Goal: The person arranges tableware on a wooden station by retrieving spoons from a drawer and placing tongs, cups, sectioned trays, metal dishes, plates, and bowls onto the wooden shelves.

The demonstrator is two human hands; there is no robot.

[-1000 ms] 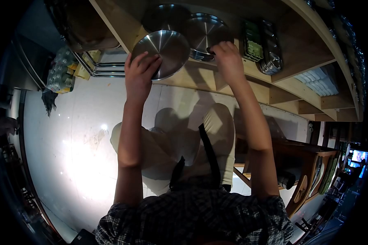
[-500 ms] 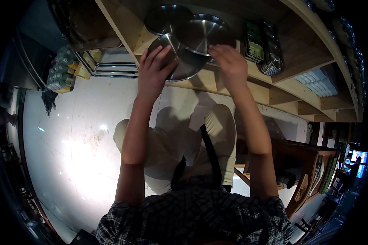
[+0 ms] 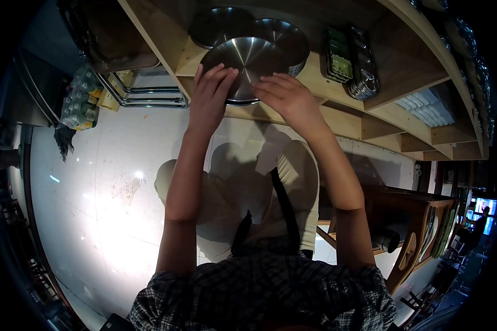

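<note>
A round, shiny steel plate (image 3: pixel 245 54) lies on top of the front pile on the wooden shelf. Over its left front edge rests my left hand (image 3: pixel 209 96), fingers stretched out and touching the top. My right hand (image 3: pixel 288 98) is at the right front edge, its straightened fingers lying on the plate. Both palms hide parts of the rim. Behind to the right is a stack of similar steel plates (image 3: pixel 287 37), partly covered by the front plate. Another stack of round plates (image 3: pixel 218 23) stands at the back left.
On the shelf's right are green rectangular dishes (image 3: pixel 338 63) and stacked metal compartment trays (image 3: pixel 363 74). White stacked items (image 3: pixel 425 109) fill a lower compartment. Bottles (image 3: pixel 83 99) and metal tube legs (image 3: pixel 149 98) stand at left. A wooden cabinet (image 3: pixel 403 212) is on the right.
My right hand has moved left and toward me from the right-hand stack. The plate it held there now lies on the front pile. My left hand stays at the front pile's left edge.
</note>
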